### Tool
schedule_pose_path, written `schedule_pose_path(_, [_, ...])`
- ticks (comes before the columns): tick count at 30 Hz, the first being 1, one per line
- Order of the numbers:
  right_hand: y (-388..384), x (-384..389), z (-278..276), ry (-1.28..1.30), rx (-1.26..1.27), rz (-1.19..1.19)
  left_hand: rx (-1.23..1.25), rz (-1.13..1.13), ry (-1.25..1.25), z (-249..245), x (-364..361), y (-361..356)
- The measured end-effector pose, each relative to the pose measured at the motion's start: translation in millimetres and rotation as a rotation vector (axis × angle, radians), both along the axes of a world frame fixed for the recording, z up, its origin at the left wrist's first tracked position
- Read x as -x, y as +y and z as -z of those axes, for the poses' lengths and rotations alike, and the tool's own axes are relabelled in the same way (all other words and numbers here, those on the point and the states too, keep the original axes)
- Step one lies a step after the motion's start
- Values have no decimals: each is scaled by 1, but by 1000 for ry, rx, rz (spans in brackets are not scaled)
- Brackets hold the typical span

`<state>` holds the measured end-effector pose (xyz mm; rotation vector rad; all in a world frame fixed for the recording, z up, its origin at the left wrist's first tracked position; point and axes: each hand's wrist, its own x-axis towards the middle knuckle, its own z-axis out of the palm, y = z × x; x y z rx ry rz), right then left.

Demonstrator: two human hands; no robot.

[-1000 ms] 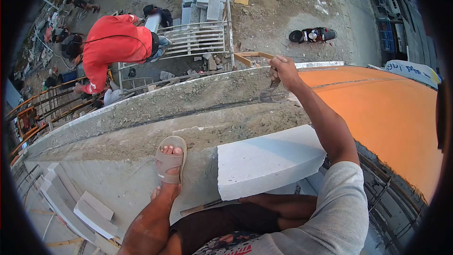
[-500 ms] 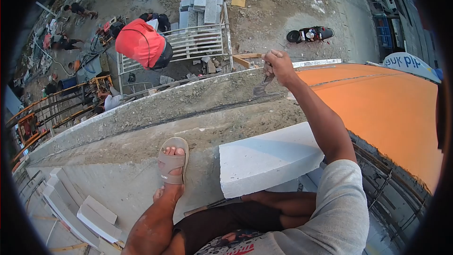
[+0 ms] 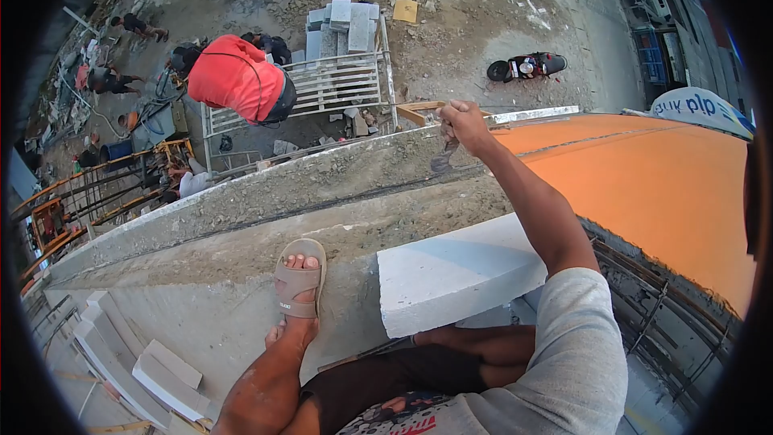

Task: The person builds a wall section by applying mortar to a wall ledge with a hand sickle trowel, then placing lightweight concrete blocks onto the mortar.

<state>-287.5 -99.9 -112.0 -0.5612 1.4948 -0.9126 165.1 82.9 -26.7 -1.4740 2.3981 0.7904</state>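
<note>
My right hand is closed around the handle of a small trowel above the ledge. The trowel's grey blade points down at the rough, mortar-covered ledge; whether it touches is unclear. Below my right forearm, a white block lies between the ledge and my body. A sandalled foot stands on the concrete left of the block. My left hand is out of view.
Beyond the ledge is a drop to the ground, with a person in red by a slatted metal platform, stacked blocks and a motorcycle. An orange surface and rebar lie right; white blocks lie lower left.
My right hand and the trowel have moved slightly left along the ledge. The person in red has shifted a little left.
</note>
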Motion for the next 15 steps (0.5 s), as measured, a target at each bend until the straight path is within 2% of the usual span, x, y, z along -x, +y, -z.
schedule_pose_path(1, [11, 2, 12, -5, 7, 4, 5, 5, 0, -3, -1, -1])
schedule_pose_path(3, [42, 11, 54, 101, -173, -8, 37, 15, 10, -5, -1, -9])
schedule_pose_path(4, [38, 7, 63, 104, -146, -1, 63, 21, 18, -3, -1, -17])
schedule_pose_path(6, [41, 6, 75, 219, -226, -136, 67, 31, 45, 6, 10, -20])
schedule_pose_path(7, [43, 6, 74, 216, -257, -131, 35, 41, 50, 7, 11, -11])
schedule_pose_path(9, [13, 17, 68, 77, -144, -7, -8, 53, 57, 7, 11, 1])
schedule_pose_path(12, [-19, 27, 34, 51, -50, 97, -32, 33, 68, 12, 19, 8])
schedule_pose_path(15, [-19, 39, 44, 63, 7, 96, -50, 32, 64, 10, 19, 13])
